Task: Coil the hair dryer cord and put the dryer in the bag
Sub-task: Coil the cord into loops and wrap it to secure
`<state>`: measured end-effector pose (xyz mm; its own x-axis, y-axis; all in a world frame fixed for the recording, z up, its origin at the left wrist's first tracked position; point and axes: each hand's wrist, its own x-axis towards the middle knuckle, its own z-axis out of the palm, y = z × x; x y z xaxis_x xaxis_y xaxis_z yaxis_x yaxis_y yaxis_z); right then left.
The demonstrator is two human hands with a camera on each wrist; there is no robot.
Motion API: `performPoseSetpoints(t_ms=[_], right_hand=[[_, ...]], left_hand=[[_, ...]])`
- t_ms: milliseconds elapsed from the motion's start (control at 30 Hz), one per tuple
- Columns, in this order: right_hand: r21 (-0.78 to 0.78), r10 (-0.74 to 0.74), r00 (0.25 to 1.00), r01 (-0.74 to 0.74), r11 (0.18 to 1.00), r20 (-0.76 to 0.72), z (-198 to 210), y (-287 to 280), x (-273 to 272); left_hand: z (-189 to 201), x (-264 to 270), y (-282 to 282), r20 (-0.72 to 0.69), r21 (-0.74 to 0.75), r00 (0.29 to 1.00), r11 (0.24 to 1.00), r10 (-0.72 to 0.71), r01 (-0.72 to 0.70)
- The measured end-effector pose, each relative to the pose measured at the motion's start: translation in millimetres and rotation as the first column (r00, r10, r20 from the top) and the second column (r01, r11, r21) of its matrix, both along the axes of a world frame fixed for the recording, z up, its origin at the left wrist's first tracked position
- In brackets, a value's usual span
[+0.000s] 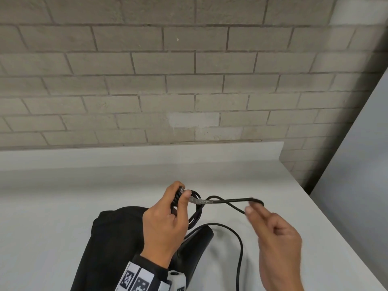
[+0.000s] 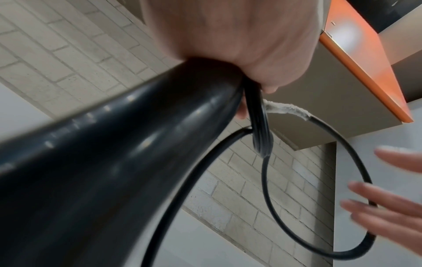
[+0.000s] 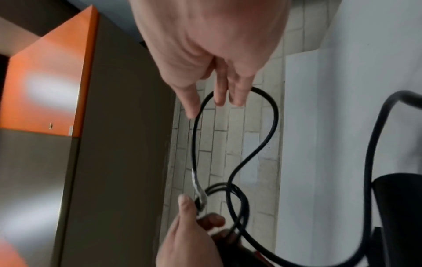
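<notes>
Two hands are working above the white tabletop (image 1: 63, 206). Left hand (image 1: 165, 219) is gripping the handle end of the glossy black plastic hair dryer (image 2: 109, 162), thumb clamping several small coils of the thin black rubber cord (image 1: 231, 201) against it; a short stretch of cord wrapped in pale grey tape (image 1: 198, 201) is sticking out at 3 o'clock from the thumb. Right hand (image 1: 277, 240) is sitting at 3 o'clock of the left, fingers (image 1: 248, 210) straight and loosely spread, fingertips touching the far end of a fresh open loop, not curled round it. Slack cord is arcing down from the dryer toward 6 o'clock over the table. Dryer is held just above the tabletop, its body angling down toward 6 o'clock, partly hidden behind the left wrist. Black soft fabric bag (image 1: 113, 244) is lying flat on the table at 7 o'clock of the left hand, just beside the dryer. Grey brick wall (image 1: 189, 80) is running along 12 o'clock
</notes>
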<state>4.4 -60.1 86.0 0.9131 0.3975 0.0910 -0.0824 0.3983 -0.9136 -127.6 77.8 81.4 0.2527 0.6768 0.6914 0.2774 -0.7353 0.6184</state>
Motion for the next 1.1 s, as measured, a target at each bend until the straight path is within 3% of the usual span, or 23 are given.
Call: performPoseSetpoints(t_ms=[67,100,167,233,300,367,433,633,700,767,800,833,900,933,967,1000,1033,1067,1100], right_hand=[[-0.042,0.138,0.967,-0.132,0.99,0.215,-6.7,6.3,-10.9],[-0.122,0.211,0.9,-0.178,0.976,0.382,-12.3,9.7,-14.5],[-0.322,0.345,0.644,-0.158,0.934,0.683,-19.7,16.4,-20.4],[-0.467,0.474,0.377,-0.115,0.877,0.796,-30.0,26.4,-20.1],[-0.555,0.545,0.263,-0.039,0.831,0.796,-30.5,34.8,-18.0],[-0.622,0.596,0.242,0.044,0.782,0.766,-26.8,36.2,-16.3],[-0.636,0.593,0.286,0.086,0.767,0.753,-26.2,33.0,-13.4],[-0.691,0.654,0.327,-0.006,0.723,0.682,-30.5,-7.2,-0.8],[-0.817,0.785,0.328,-0.061,0.573,0.526,-23.5,-25.8,5.3],[-0.87,0.828,0.306,0.005,0.493,0.471,-39.0,-38.1,20.8],[-0.914,0.865,0.321,-0.001,0.406,0.384,-47.0,-43.1,24.6],[-0.957,0.915,0.281,0.098,0.272,0.289,-56.4,-51.5,33.7],[-0.921,0.899,0.298,0.319,0.224,0.322,-62.9,-67.6,48.9],[-0.928,0.905,0.346,0.352,0.118,0.246,-66.9,-75.6,59.8],[-0.901,0.92,0.33,0.432,0.052,0.211,-63.4,-80.9,72.6],[-0.888,0.918,0.302,0.447,0.103,0.259,-57.8,-84.6,87.1],[-0.882,0.926,0.283,0.461,0.098,0.251,-48.2,-87.2,100.7],[-0.896,0.934,0.306,0.443,0.033,0.185,-37.6,-86.8,103.7],[-0.888,0.936,0.288,0.457,0.051,0.201,-42.3,-91.4,111.5]], left_hand=[[0.2,0.0,-0.6,-0.008,0.008,1.0,1.0,-0.003,0.003],[0.4,-0.2,-0.8,-0.013,0.011,1.0,1.0,-0.006,0.006],[0.7,-0.2,-2.0,-0.021,0.014,1.0,1.0,-0.017,0.017],[0.6,-0.3,-2.5,-0.02,0.009,0.999,1.0,-0.025,0.025],[0.4,-0.7,-1.9,-0.023,0.002,0.999,1.0,-0.024,0.024],[0.6,-1.3,-0.5,-0.029,0.001,1.0,1.0,-0.011,0.011],[0.6,-2.0,0.8,-0.028,-0.002,1.0,1.0,0.005,-0.005],[-1.8,-3.6,4.1,-0.001,-0.009,0.999,0.999,0.034,-0.034],[-1.6,-2.6,3.8,0.018,-0.014,0.999,1.0,0.028,-0.028],[-1.8,-1.6,3.7,0.028,-0.021,0.999,0.999,0.036,-0.035],[-2.0,-1.6,4.1,0.031,-0.026,0.999,0.999,0.038,-0.037],[-2.3,-1.7,5.0,0.034,-0.03,0.999,0.999,0.039,-0.038],[-2.2,-2.3,6.0,0.035,-0.032,0.999,0.999,0.035,-0.033],[-1.8,-2.5,5.7,0.032,-0.029,0.999,0.999,0.029,-0.028],[-1.2,-2.3,4.7,0.027,-0.02,0.999,1.0,0.021,-0.021],[-0.9,-1.8,3.1,0.017,-0.005,1.0,1.0,0.014,-0.014],[-0.6,-1.0,0.6,0.005,0.014,1.0,1.0,0.008,-0.008],[-0.7,0.0,-2.0,-0.01,0.035,1.0,0.999,0.005,-0.005],[-0.9,1.0,-4.3,-0.022,0.053,1.0,0.999,0.002,0.0]])
